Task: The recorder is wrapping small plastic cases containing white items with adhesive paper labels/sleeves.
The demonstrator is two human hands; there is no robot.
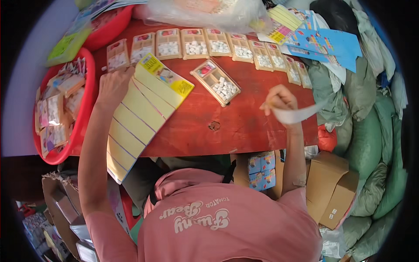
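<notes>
My left hand (115,87) rests at the upper left edge of a ruled pale-yellow sheet (142,115), close below a small compartment tray (117,56). Its fingers curl in; what they may hold is hidden. My right hand (281,101), fingers bent together, is raised over the table's right side. From it trails a motion-blurred white strip (299,115). Between my hands a tilted wooden-looking compartment tray (215,82) lies apart from both, with small white cubes (225,88) in one compartment and a red-pictured label in another.
Several similar trays (194,44) stand in a curved row along the red table's (192,126) far side. A red basket (90,105) of packed pieces is at left. Behind lies a clear plastic bag (205,13); blue printed sheets (325,46), green sacks (371,135) and a carton (329,187) crowd the right.
</notes>
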